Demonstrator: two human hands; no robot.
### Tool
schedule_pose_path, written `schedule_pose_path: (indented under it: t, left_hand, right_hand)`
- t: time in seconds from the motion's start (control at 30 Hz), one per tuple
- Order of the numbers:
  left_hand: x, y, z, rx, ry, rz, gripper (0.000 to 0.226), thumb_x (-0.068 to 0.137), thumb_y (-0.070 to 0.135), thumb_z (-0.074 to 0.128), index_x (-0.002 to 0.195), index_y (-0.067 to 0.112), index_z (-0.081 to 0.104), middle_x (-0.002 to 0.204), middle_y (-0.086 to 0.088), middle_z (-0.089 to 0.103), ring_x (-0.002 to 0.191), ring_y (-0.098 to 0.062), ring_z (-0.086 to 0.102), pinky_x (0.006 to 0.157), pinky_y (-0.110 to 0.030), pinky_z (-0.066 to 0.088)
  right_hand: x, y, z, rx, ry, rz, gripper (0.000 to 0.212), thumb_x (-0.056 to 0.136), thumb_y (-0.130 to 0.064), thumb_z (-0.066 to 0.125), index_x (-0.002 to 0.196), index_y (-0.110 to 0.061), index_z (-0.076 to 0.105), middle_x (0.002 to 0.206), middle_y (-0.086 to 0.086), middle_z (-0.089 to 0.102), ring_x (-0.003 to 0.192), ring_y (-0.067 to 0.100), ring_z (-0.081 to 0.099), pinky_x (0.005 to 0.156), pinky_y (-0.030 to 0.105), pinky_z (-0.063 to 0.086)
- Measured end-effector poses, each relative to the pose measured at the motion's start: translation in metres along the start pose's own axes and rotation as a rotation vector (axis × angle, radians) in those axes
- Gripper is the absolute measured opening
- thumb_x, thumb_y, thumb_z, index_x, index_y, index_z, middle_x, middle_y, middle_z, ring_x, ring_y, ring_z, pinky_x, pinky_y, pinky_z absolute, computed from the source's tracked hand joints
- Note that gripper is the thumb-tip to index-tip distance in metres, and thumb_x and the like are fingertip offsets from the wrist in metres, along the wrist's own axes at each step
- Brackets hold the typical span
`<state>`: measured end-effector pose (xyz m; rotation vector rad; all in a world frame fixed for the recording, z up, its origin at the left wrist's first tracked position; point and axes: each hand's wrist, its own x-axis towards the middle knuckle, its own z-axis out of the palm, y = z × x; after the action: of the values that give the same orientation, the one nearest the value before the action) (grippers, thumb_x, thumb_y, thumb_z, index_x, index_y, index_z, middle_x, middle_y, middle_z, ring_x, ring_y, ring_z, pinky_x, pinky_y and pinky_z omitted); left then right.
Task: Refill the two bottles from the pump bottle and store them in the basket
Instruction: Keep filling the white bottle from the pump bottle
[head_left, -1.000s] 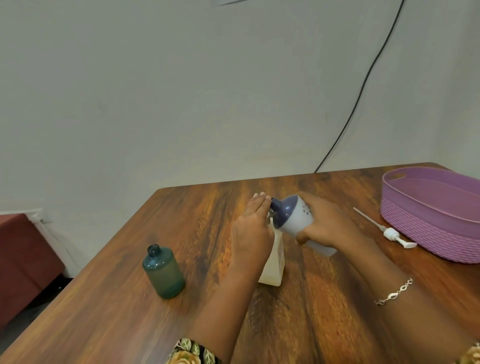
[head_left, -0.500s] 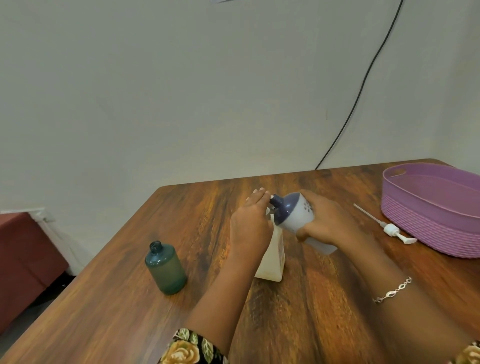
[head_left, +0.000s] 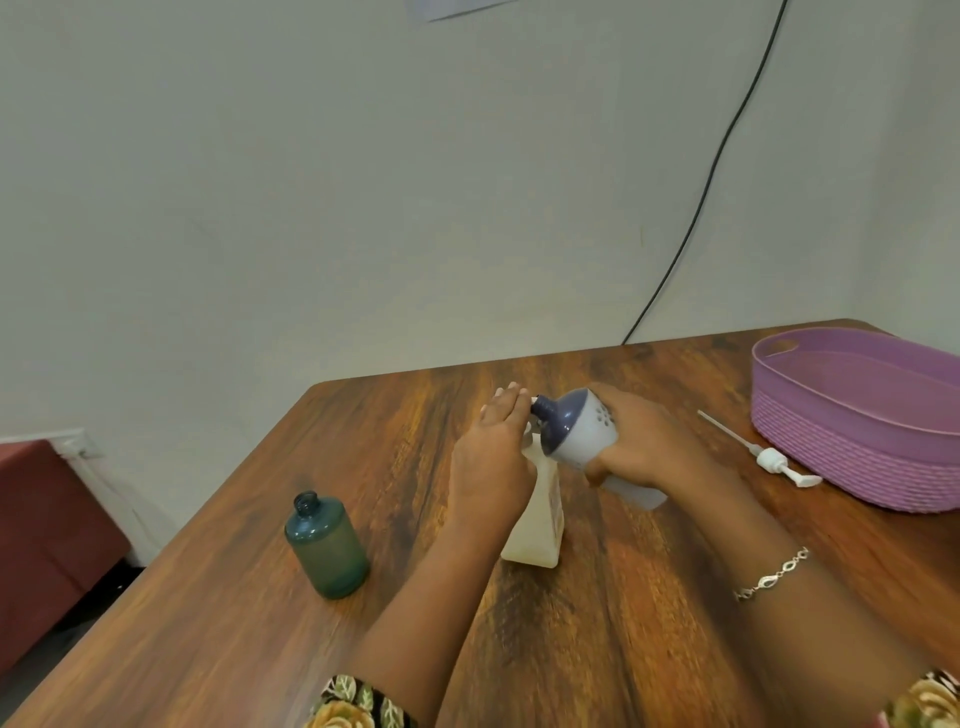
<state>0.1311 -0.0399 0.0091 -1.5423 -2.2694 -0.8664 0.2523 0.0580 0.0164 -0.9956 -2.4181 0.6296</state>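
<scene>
A cream translucent bottle (head_left: 540, 525) stands on the wooden table (head_left: 597, 634) at the centre. My left hand (head_left: 491, 462) holds it around its upper part, hiding the mouth. My right hand (head_left: 641, 447) grips a white bottle with a dark blue top (head_left: 576, 428), tipped on its side. Its open neck points left, right at the top of the cream bottle. A dark green bottle (head_left: 327, 545) stands uncapped at the left, apart from both hands. The white pump head with its tube (head_left: 769, 457) lies flat beside the purple basket (head_left: 852, 447) at the right.
A black cable (head_left: 711, 171) runs down the wall to the table's far edge. A reddish seat (head_left: 47, 530) stands beyond the table's left edge. Bare wood lies in front of the bottles.
Both hands keep their hold and the white bottle stays tipped at the cream bottle's top. Only my view has shifted slightly.
</scene>
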Motion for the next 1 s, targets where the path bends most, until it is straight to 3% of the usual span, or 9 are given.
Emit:
schedule_pose_path:
  t: [0.13, 0.37, 0.47, 0.63, 0.8, 0.9, 1.0]
  left_hand:
    - [-0.003, -0.002, 0.002, 0.016, -0.034, 0.003, 0.066, 0.086, -0.004, 0.049, 0.144, 0.023, 0.031, 0.151, 0.006, 0.028, 0.14, -0.01, 0.022, 0.109, -0.025, 0.027]
    - [0.013, -0.006, -0.01, 0.041, -0.142, 0.101, 0.059, 0.09, 0.01, 0.047, 0.145, 0.017, 0.028, 0.153, 0.001, 0.025, 0.141, -0.013, 0.019, 0.113, -0.029, 0.02]
    - [0.01, -0.009, -0.006, 0.114, -0.156, 0.135, 0.062, 0.091, 0.016, 0.049, 0.147, 0.016, 0.022, 0.154, 0.0, 0.021, 0.142, -0.014, 0.017, 0.114, -0.027, 0.016]
    - [0.005, -0.009, -0.007, 0.19, -0.2, 0.174, 0.08, 0.086, 0.047, 0.057, 0.148, 0.014, 0.018, 0.155, -0.002, 0.019, 0.143, -0.015, 0.014, 0.114, -0.027, 0.011]
    - [0.014, -0.005, -0.02, 0.135, -0.253, 0.168, 0.093, 0.075, 0.063, 0.059, 0.146, 0.015, 0.023, 0.155, -0.001, 0.018, 0.143, -0.016, 0.012, 0.113, -0.03, 0.017]
    - [0.015, -0.001, -0.022, 0.137, -0.243, 0.175, 0.091, 0.073, 0.063, 0.06, 0.143, 0.014, 0.03, 0.152, -0.002, 0.028, 0.141, -0.016, 0.02, 0.11, -0.029, 0.023]
    - [0.012, -0.001, -0.017, 0.144, -0.161, 0.179, 0.072, 0.073, 0.061, 0.062, 0.129, 0.017, 0.048, 0.133, 0.001, 0.05, 0.122, -0.014, 0.044, 0.088, -0.023, 0.035]
  right_hand:
    - [-0.002, -0.003, 0.0, -0.002, -0.004, 0.007, 0.079, 0.064, -0.017, 0.08, 0.132, -0.018, 0.04, 0.12, 0.005, 0.049, 0.105, 0.02, 0.048, 0.084, 0.032, 0.043]
    - [0.001, -0.008, -0.008, -0.016, 0.006, -0.01, 0.074, 0.06, -0.018, 0.081, 0.125, -0.021, 0.045, 0.109, 0.002, 0.052, 0.092, 0.014, 0.046, 0.071, 0.028, 0.039]
    - [0.003, -0.006, -0.005, -0.027, 0.001, -0.009, 0.077, 0.06, -0.018, 0.08, 0.127, -0.021, 0.043, 0.112, 0.003, 0.051, 0.094, 0.015, 0.046, 0.072, 0.028, 0.04]
    - [0.001, -0.003, -0.001, -0.076, -0.003, 0.002, 0.082, 0.06, -0.021, 0.08, 0.131, -0.024, 0.04, 0.121, 0.004, 0.052, 0.106, 0.021, 0.049, 0.082, 0.033, 0.044]
    - [0.004, -0.007, -0.006, -0.058, -0.001, -0.005, 0.077, 0.06, -0.022, 0.08, 0.128, -0.023, 0.042, 0.116, 0.003, 0.052, 0.095, 0.016, 0.046, 0.074, 0.03, 0.041]
    - [0.006, -0.006, -0.006, -0.003, 0.007, 0.011, 0.073, 0.064, -0.016, 0.079, 0.127, -0.018, 0.043, 0.118, 0.006, 0.051, 0.099, 0.02, 0.048, 0.078, 0.033, 0.042]
    - [0.003, -0.002, -0.002, -0.038, -0.005, 0.01, 0.077, 0.063, -0.019, 0.079, 0.129, -0.02, 0.041, 0.12, 0.005, 0.05, 0.104, 0.021, 0.048, 0.077, 0.031, 0.041]
